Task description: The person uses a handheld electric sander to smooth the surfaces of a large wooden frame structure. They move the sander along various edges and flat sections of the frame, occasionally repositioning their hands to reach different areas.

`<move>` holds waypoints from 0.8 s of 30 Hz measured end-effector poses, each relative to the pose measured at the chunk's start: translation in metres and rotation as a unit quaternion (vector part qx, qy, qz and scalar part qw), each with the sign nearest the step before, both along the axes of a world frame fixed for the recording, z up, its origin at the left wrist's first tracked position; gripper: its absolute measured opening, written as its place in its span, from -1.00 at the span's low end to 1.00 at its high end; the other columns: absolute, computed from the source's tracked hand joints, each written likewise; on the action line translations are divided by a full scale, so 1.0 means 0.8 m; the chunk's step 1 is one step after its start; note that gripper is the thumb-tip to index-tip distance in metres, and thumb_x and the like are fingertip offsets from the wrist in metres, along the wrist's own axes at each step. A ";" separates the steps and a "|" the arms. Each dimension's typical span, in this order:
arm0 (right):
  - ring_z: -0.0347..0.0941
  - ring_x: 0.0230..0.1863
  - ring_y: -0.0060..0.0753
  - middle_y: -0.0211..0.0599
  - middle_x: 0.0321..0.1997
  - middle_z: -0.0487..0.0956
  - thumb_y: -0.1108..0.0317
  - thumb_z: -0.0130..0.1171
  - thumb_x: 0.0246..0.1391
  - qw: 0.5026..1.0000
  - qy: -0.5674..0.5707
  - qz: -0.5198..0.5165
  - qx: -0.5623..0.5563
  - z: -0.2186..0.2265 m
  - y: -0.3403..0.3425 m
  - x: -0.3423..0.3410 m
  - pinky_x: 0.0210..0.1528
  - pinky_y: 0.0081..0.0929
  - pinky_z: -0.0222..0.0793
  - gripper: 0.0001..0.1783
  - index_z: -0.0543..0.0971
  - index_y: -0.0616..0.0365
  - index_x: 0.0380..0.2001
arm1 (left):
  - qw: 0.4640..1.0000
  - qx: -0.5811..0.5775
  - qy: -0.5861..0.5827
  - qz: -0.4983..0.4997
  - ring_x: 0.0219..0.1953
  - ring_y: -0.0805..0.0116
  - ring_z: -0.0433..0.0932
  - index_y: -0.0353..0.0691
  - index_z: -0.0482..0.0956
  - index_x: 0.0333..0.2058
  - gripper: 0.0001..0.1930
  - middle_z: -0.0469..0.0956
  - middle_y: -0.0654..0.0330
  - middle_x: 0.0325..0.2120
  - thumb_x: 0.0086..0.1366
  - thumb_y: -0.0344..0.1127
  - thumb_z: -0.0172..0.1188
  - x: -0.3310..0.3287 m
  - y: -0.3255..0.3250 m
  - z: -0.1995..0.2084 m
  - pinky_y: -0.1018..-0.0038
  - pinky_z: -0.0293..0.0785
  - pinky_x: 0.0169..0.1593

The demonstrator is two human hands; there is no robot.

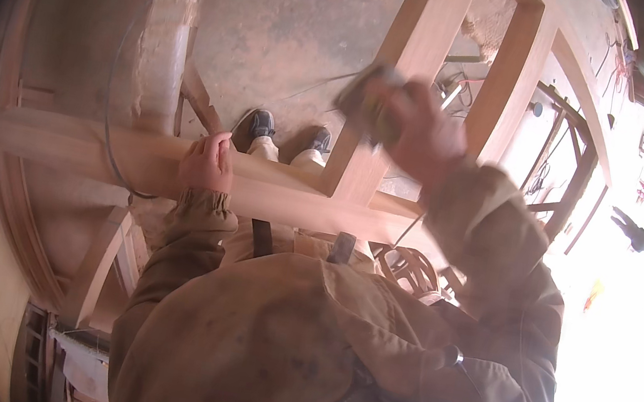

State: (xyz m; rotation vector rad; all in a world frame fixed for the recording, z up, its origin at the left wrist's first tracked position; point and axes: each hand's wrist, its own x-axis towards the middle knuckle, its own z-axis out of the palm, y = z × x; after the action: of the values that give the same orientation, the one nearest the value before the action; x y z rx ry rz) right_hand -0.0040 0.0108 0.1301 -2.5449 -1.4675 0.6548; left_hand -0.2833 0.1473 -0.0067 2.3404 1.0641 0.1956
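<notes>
A pale wooden beam (pixel 281 194) runs across in front of my body. My left hand (pixel 208 166) lies on its left part, fingers together and curled over the beam. My right hand (pixel 431 138) is raised above the frame, closed around a blurred grey-brown handheld tool (pixel 375 107); motion smears it, so its exact kind does not show. Below the tool, a broad wooden upright (pixel 407 63) of the frame meets the beam. A dark cord (pixel 114 67) loops down over the beam, left of my left hand.
A second frame member (pixel 510 79) stands farther right. Curved wooden pieces (pixel 25 213) lean at the left. My shoes (pixel 262 124) are on the dusty floor beyond the beam. Carved wooden parts (pixel 412 270) sit beneath my right arm. Bright light comes from the right.
</notes>
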 end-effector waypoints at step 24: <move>0.52 -0.18 -0.05 -0.21 -0.03 0.37 0.28 0.27 -0.28 0.977 -0.107 -0.070 -0.173 0.019 0.098 0.094 -0.19 -0.19 0.49 -0.17 0.27 -0.42 0.17 | 0.998 0.038 -0.033 -0.024 -0.38 0.16 0.55 -0.08 0.55 -0.33 -0.87 0.59 0.19 -0.45 0.11 -0.40 0.13 0.004 0.000 -0.011 0.27 0.47 -0.33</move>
State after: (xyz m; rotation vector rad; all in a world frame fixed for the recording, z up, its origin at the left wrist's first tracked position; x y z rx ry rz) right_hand 0.0714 0.0888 0.1453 -3.0379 -1.3116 0.6847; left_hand -0.2800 0.1470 -0.0155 2.4085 0.9830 0.2968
